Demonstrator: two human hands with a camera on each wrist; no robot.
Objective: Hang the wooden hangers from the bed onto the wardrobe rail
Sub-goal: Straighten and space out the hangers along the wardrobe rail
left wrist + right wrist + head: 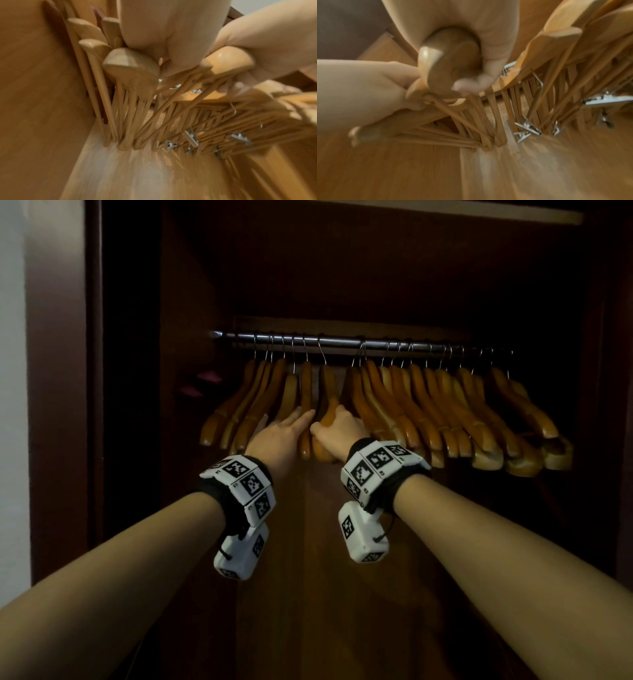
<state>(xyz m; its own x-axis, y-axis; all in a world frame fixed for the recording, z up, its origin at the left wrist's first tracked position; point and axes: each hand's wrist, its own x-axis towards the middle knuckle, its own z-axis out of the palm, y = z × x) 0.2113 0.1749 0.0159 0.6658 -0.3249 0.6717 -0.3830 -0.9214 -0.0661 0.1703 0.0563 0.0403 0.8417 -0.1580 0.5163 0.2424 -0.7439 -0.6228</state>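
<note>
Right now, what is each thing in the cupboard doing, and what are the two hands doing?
Shiny metal wardrobe rail: level, carrying a full row of hangers.
Orange-brown wooden hangers: hooked on the rail, packed close, tilted.
Middle wooden hanger: hooked on the rail, its shoulder end held.
Left hand: fingers straight, pushing against the hangers on its side.
Right hand: curled around the middle hanger's end.
Dark wooden wardrobe: open.

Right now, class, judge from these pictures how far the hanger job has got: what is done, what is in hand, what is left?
Done: many wooden hangers already hang on the wardrobe rail. In hand: the right hand grips the shoulder of one hooked hanger, while the left hand, fingers straight, touches the hangers beside it. Left: the bed is out of view, so how many hangers remain cannot be told.
</note>
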